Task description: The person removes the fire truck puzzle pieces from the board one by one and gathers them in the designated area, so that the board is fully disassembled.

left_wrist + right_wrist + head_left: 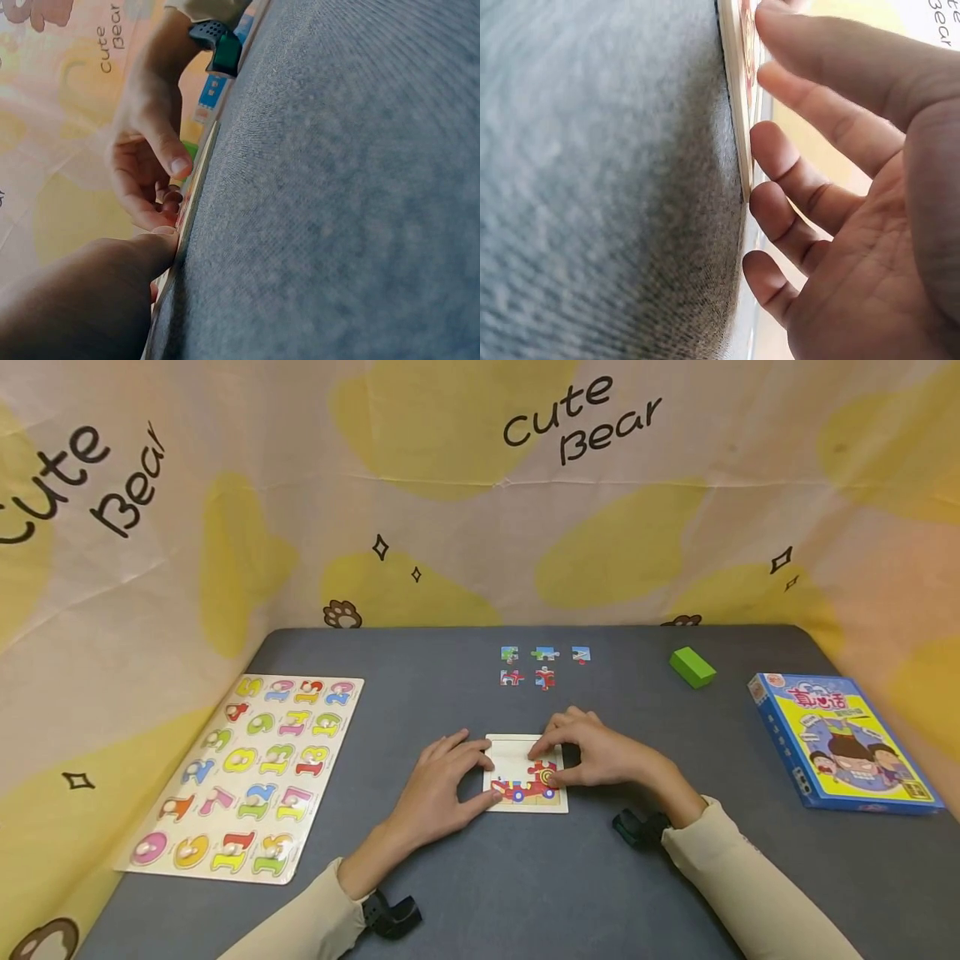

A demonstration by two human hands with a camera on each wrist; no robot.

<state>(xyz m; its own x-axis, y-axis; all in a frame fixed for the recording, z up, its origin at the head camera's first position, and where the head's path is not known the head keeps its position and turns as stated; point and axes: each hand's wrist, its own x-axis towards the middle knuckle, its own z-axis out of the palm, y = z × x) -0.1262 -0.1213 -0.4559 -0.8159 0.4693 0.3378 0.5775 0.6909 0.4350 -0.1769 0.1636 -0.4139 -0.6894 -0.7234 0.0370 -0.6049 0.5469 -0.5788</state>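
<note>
A small wooden jigsaw tray (pixel 513 747) lies in the middle of the table, its lower part filled with pieces forming a red vehicle (pixel 517 791). My left hand (pixel 438 789) rests along the tray's left side, fingertips at its edge and thumb on the lower left corner. Over the tray's right side, my right hand (pixel 600 752) touches the puzzle with thumb and index finger spread around a red puzzle piece (pixel 542 769). In the right wrist view, the other fingers (pixel 774 148) are loosely bent beside the tray edge (pixel 736 97). The left wrist view shows the left thumb (pixel 159 246) pressing the tray.
Several loose jigsaw pieces (pixel 545 677) lie in two rows beyond the tray. A green block (pixel 692 667) sits farther right. A blue and yellow box (pixel 847 743) is at the right, and a number puzzle board (pixel 251 777) lies at the left. A printed cloth (pixel 465 527) hangs behind the table.
</note>
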